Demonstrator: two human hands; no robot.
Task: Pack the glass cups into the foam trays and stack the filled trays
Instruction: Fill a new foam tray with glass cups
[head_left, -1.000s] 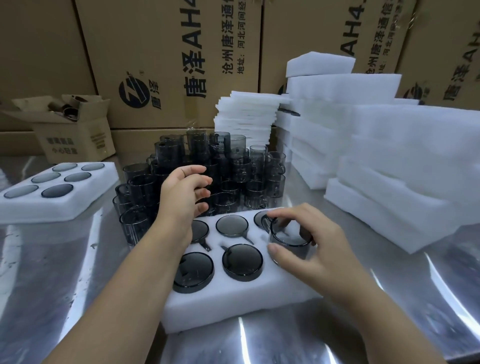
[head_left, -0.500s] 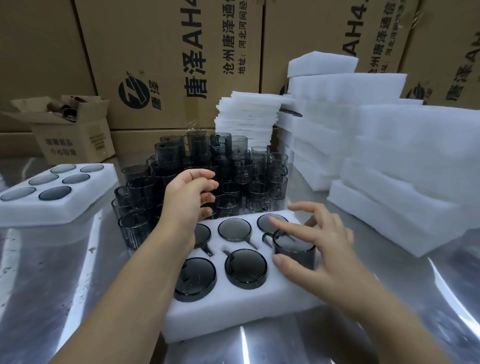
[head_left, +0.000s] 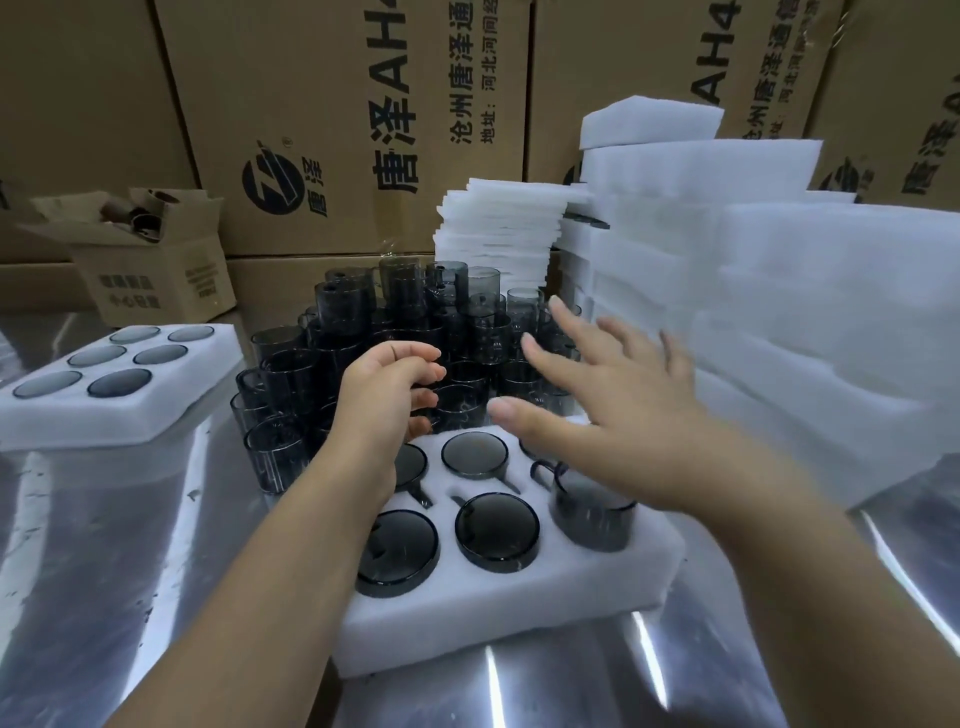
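Spreads right hand (head_left: 623, 415) flat above cup (head_left: 592, 514) standing proud in foam tray (head_left: 519, 613), probably to press it home; curls left hand (head_left: 384, 395) loosely, empty, by loose cups (head_left: 291, 374).

smoky grey glass cups (head_left: 410, 332), white foam tray (head_left: 519, 613), brown cartons (head_left: 322, 104) with black print

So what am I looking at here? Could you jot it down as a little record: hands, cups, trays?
Near tray: six slots, cups upside down in them
Front-right cup: stands higher than the rest, not pushed down
Left hand: fingers curled over the loose cups; whether it grips one cannot be told
Right hand: open, fingers spread, above the tray, blurred
Loose cups: dark glass, piled behind the tray
Far tray: filled, off to the left
Spare foam: stacked on the right
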